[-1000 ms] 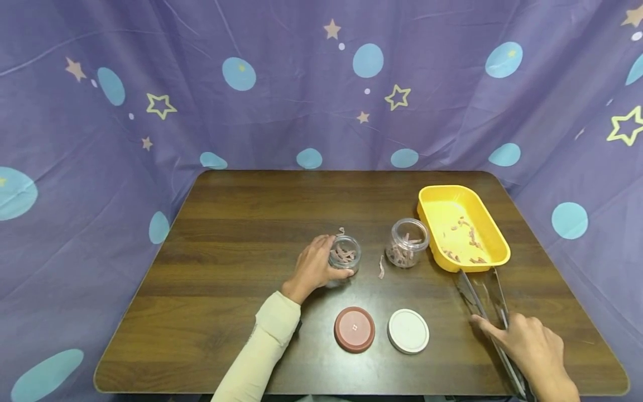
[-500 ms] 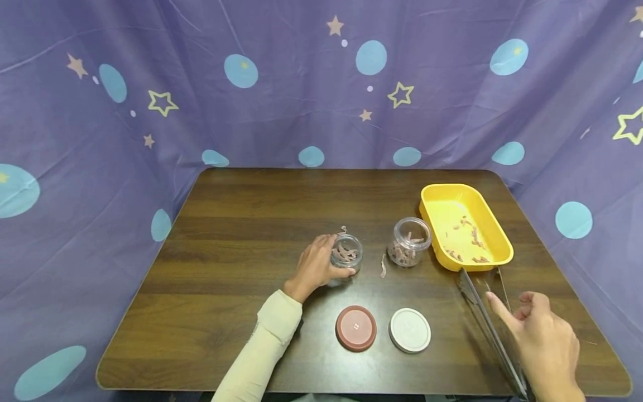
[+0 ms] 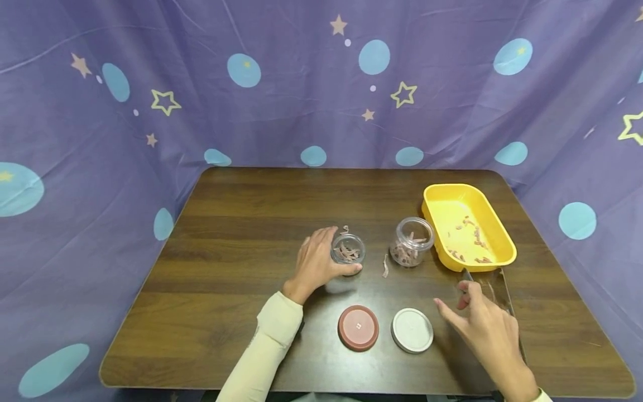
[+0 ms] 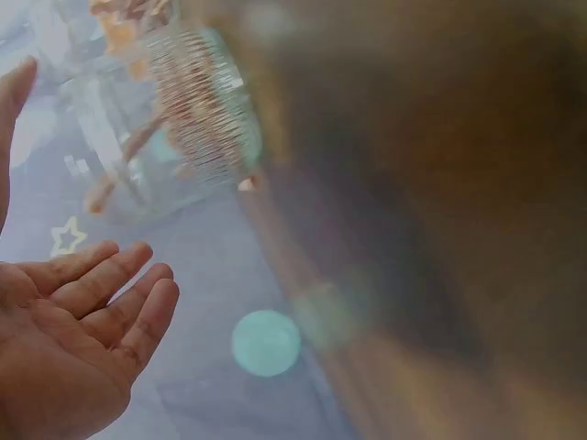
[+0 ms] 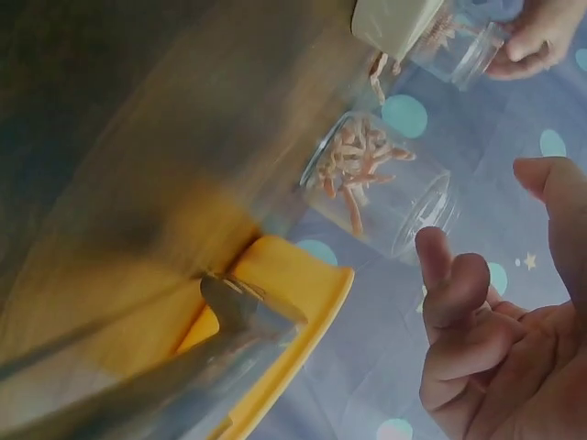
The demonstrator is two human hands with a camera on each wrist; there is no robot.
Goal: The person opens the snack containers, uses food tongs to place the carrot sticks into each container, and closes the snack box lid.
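Note:
My left hand (image 3: 317, 259) is spread beside a small clear jar (image 3: 348, 249) holding brownish-pink strips. In the left wrist view its straight fingers stand apart from the jar. My right hand (image 3: 486, 329) hovers above the metal tongs (image 3: 506, 290), thumb and forefinger apart, with nothing between them. The right wrist view shows the tongs (image 5: 225, 353) lying free of the hand, their ends at the yellow tray (image 5: 303, 275). A second clear jar (image 3: 412, 242), also part-filled with strips, stands left of the tray. A white lid (image 3: 412, 330) lies left of my right hand.
A red lid (image 3: 358, 328) lies left of the white one. The yellow tray (image 3: 507, 245) at the right holds several strips. One loose strip (image 3: 385, 266) lies between the jars, another (image 3: 345, 229) behind the left jar. A purple curtain (image 3: 281, 111) hangs behind the table.
My right hand has let go of the tongs, lifted off and moved left across them. The left hand's fingers have spread from the jar, which stays where it was.

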